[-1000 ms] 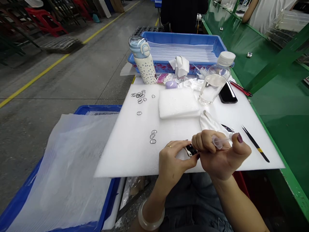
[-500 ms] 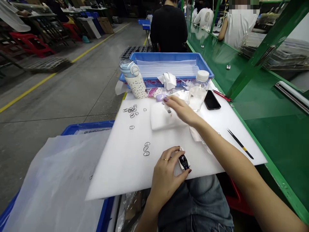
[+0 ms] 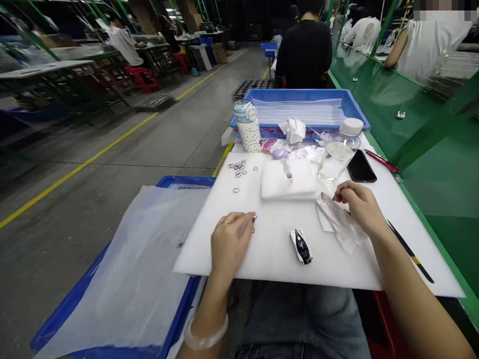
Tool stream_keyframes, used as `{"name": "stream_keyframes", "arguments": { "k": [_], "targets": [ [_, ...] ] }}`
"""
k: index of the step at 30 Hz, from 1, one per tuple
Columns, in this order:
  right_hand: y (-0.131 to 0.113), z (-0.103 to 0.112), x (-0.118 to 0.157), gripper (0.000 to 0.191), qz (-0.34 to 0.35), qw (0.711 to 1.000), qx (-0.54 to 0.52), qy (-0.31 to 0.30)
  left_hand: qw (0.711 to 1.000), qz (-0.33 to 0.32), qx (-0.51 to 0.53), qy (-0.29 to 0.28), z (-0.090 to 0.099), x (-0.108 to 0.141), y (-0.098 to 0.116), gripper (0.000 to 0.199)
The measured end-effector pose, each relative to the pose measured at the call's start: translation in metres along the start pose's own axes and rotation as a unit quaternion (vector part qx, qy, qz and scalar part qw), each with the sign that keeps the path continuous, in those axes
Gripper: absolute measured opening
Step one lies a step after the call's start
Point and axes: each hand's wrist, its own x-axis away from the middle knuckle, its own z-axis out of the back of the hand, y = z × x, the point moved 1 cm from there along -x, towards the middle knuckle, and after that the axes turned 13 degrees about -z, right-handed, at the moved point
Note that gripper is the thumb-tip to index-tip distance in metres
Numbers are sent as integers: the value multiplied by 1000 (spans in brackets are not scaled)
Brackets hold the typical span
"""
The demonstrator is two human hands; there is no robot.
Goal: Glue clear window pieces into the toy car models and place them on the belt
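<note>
My left hand (image 3: 231, 242) rests low over the white foam sheet (image 3: 224, 259), fingers pressed together beside a small black ring (image 3: 253, 230). Whatever lies between those fingertips is too small to make out. A white toy car (image 3: 301, 246) with a black top sits on the sheet between my hands, touched by neither. My right hand (image 3: 357, 202) is closed in a pinch at the upper edge of a crumpled tissue (image 3: 342, 224); I cannot tell what is in its fingertips. Several more black rings (image 3: 238, 168) are scattered at the sheet's far left.
A white foam block (image 3: 288, 187) stands mid-sheet. Behind it are a dotted bottle (image 3: 249, 132), a clear bottle (image 3: 335, 159), a phone (image 3: 361, 167) and a blue tray (image 3: 299, 130). Black tweezers (image 3: 411, 254) lie at right. Several people sit farther off.
My left hand has let go of the toy car and moved left to the rings. My right hand has come back from the foam block to the tissue. The view has turned left.
</note>
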Motion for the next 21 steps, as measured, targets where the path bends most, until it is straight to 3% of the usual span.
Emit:
{"name": "stream_keyframes", "arguments": {
  "k": [2, 5, 7, 12, 17, 21],
  "targets": [
    [0, 2, 3, 19, -5, 1000, 6, 11, 999, 13, -23, -22, 3, -9, -13, 27],
    [-3, -8, 10, 15, 28, 980, 193, 33, 998, -9, -15, -53, 2, -20, -18, 28],
    [-4, -15, 12, 13, 49, 965, 254, 29, 997, -29, -18, -68, 1, -25, -19, 30],
    [-2, -6, 10, 17, 1, 999, 46, 19, 995, -69, -13, -73, 1, -28, -22, 31],
    [4, 7, 9, 27, -12, 999, 31, 26, 984, -125, 125, -29, 9, -21, 0, 22],
    [8, 4, 6, 39, 6, 999, 41, 2, 949, -203, 170, -172, 11, -22, 21, 27]
  ]
}}
